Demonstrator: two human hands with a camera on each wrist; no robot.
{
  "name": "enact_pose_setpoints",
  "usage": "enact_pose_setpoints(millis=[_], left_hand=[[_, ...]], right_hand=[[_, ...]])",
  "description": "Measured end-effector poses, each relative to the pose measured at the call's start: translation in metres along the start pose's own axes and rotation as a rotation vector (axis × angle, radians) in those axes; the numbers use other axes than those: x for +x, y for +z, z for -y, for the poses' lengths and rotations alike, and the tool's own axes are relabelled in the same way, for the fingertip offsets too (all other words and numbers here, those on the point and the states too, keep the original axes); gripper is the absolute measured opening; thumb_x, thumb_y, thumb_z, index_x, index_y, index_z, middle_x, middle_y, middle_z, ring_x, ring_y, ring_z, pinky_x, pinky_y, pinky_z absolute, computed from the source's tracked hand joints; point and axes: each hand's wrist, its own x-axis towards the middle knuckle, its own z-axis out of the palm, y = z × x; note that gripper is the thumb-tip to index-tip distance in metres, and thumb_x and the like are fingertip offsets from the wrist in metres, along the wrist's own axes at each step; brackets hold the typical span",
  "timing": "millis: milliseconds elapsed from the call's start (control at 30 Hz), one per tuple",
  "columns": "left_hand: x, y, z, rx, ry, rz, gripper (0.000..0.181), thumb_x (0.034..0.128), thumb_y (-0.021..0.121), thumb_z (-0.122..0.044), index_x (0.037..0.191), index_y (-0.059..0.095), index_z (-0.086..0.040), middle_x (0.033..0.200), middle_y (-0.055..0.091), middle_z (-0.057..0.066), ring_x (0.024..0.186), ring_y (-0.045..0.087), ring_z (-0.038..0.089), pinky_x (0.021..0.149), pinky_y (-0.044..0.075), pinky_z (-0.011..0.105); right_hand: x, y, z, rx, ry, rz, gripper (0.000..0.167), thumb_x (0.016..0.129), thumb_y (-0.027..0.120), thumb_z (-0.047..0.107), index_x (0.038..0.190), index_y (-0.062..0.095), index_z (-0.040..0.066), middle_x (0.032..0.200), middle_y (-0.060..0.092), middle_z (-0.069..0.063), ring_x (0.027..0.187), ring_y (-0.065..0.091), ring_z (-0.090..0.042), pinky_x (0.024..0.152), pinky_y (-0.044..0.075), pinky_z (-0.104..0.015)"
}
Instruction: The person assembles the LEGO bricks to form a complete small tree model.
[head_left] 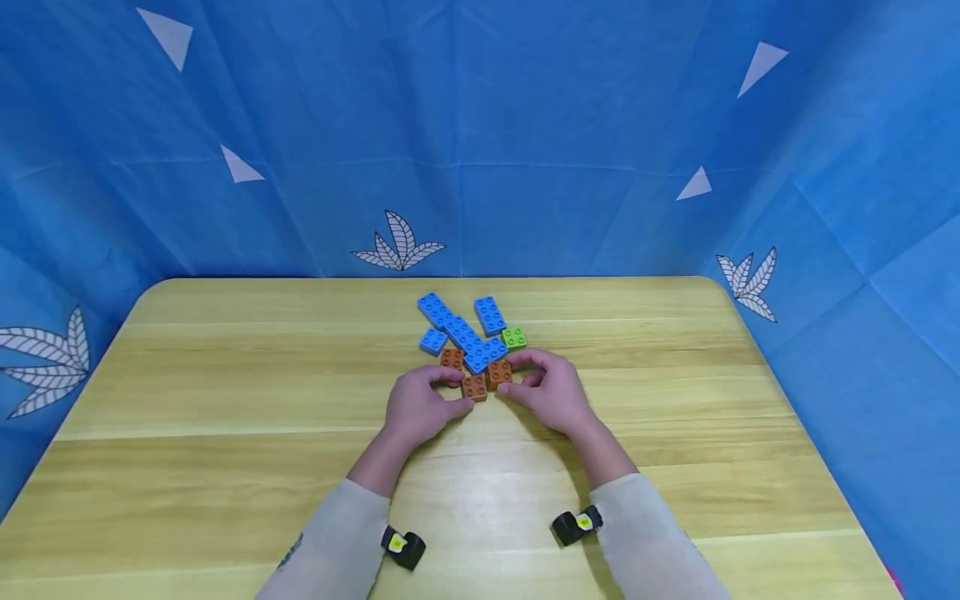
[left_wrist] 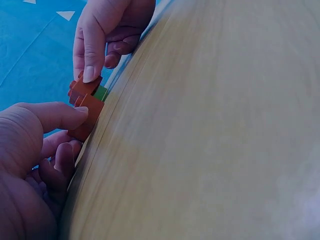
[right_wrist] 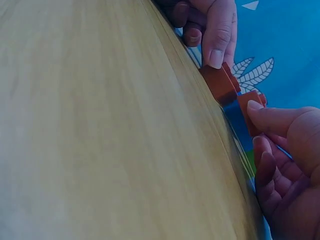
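In the head view, my left hand [head_left: 422, 406] pinches an orange-brown toy building brick [head_left: 474, 387] between thumb and fingers. My right hand [head_left: 551, 390] pinches a second orange-brown brick [head_left: 500, 374] just to its right; the two bricks are very close together. A third orange-brown brick [head_left: 452, 358] sits by the left fingertips. Right behind the held bricks lie blue bricks [head_left: 486, 354]. In the right wrist view, the right thumb presses the near face of its brick [right_wrist: 251, 112]. Whether that brick touches the table is unclear.
A diagonal row of blue bricks [head_left: 462, 333] reaches back left, with a small blue brick [head_left: 433, 341] beside it. Another blue brick [head_left: 490, 316] and a green brick [head_left: 513, 337] lie at the back right. The wooden table [head_left: 225, 400] ends at a blue curtain [head_left: 525, 125].
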Motion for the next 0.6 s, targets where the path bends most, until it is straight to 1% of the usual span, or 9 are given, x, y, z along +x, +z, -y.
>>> enact_pose_setpoints(millis=[300,467,600], left_hand=[[0.0012,0.0000,0.0016,-0.002,0.004,0.001,0.034,0.0767,0.088,-0.025,0.107,0.076,-0.015,0.100,0.069,-0.004,0.069,0.056,0.015,0.063,0.047,0.033],[0.0010,0.0001,0.0019,-0.004,0.007,-0.001,0.034,0.0762,0.088,-0.025,0.107,0.076,-0.016,0.100,0.069,-0.004,0.068,0.057,0.015,0.063,0.047,0.033],[0.0015,0.0010,0.0012,-0.006,0.001,0.003,0.033,0.0761,0.088,-0.026,0.106,0.076,-0.017,0.099,0.069,-0.004,0.068,0.057,0.016,0.063,0.047,0.033]], right_hand=[[-0.0045,-0.0004,0.0031,0.080,-0.010,0.002,0.034,0.083,0.084,0.014,0.115,0.071,0.015,0.100,0.067,0.000,0.073,0.060,-0.022,0.056,0.049,-0.031],[-0.0062,0.0018,0.0039,0.113,-0.040,0.007,0.033,0.082,0.084,0.013,0.113,0.072,0.016,0.102,0.067,0.001,0.074,0.061,-0.022,0.057,0.050,-0.031],[-0.0064,0.0035,0.0058,0.132,-0.060,0.023,0.033,0.082,0.084,0.010,0.112,0.072,0.014,0.100,0.067,-0.002,0.074,0.060,-0.023,0.058,0.050,-0.031]])
